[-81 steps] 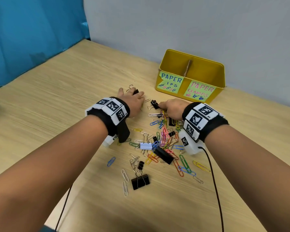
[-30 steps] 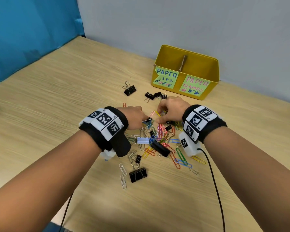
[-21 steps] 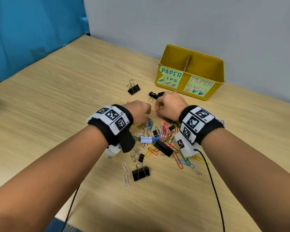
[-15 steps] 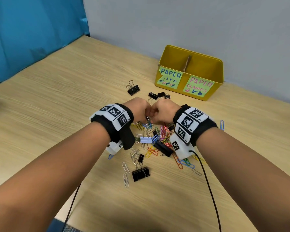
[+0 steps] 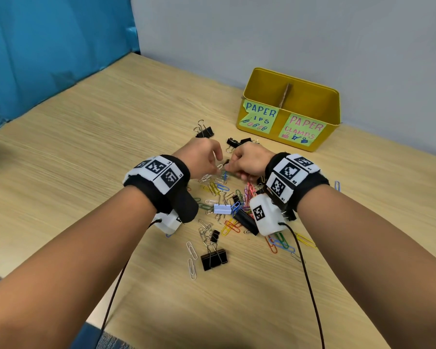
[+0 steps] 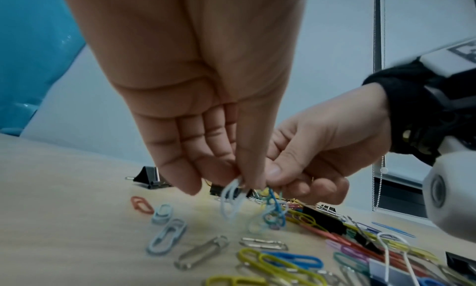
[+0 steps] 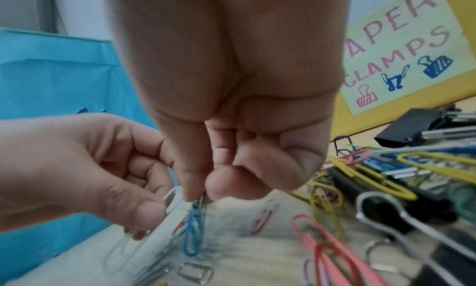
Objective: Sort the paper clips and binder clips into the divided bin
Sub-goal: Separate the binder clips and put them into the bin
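Both hands hover close together above a heap of coloured paper clips mixed with black binder clips. My left hand pinches a white paper clip between thumb and fingers. My right hand pinches a blue paper clip that hangs down and tangles with others. The two pinches almost touch. The yellow divided bin stands beyond the hands at the back right, with labels PAPER CLIPS on the left half and PAPER CLAMPS on the right.
Black binder clips lie near the bin and one large one near me. A white binder clip sits in the heap. Wrist cables trail toward the table's near edge. A blue curtain hangs at the left.
Both hands drew back from the far binder clips to the heap, came together and lifted slightly, each now pinching a paper clip.
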`<control>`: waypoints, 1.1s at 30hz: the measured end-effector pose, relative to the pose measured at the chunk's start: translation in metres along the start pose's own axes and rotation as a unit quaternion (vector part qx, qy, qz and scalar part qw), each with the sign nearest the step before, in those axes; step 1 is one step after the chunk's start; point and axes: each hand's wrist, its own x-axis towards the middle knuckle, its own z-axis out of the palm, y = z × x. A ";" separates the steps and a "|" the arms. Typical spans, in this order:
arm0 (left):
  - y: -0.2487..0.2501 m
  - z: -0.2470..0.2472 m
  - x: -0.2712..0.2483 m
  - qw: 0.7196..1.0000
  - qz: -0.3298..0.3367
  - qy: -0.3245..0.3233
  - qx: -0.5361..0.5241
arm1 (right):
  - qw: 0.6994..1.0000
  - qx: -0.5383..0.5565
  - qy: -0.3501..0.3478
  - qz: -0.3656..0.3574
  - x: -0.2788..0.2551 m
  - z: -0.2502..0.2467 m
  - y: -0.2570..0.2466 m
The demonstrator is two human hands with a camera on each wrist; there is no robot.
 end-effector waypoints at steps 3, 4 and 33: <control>-0.003 -0.001 -0.002 1.000 -0.011 -0.002 0.009 | 0.999 0.022 -0.005 0.031 0.004 0.000 0.002; -0.004 -0.001 -0.004 1.000 -0.013 -0.016 0.015 | 0.999 0.023 -0.009 0.036 0.004 -0.001 0.003; 0.006 0.001 -0.006 0.978 -0.050 -0.131 0.153 | 0.977 -0.164 0.128 -0.057 -0.010 -0.010 0.002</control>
